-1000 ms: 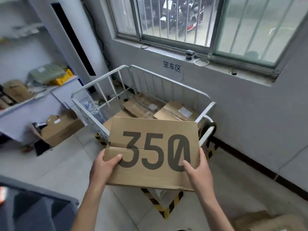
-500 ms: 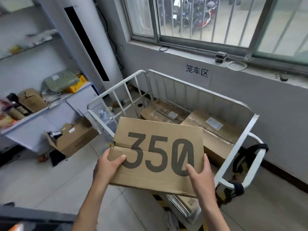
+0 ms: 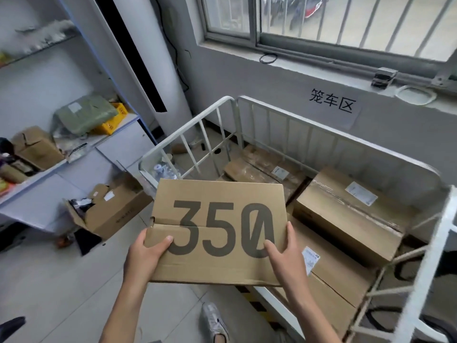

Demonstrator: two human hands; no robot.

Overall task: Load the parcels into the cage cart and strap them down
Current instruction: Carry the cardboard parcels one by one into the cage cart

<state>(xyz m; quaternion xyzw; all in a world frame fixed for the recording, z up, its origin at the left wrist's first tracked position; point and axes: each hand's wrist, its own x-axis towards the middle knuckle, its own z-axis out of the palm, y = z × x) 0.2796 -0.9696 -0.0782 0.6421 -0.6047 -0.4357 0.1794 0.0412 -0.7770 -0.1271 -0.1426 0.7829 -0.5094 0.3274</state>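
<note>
I log the 350 box (image 3: 217,219) nearer the cage cart (image 3: 284,112) than a second ago. It now hangs at the near rail, beside the parcels (image 3: 346,211) already inside. The left hand (image 3: 146,256) and right hand (image 3: 284,258) grip its near corners, thumbs flat on top, other fingers hidden beneath. Lowering in looks next; no strapping yet.

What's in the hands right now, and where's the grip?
The 350 box, held in both hands at its near edge: left hand at the near-left corner, right hand at the near-right corner, thumbs on top.
</note>
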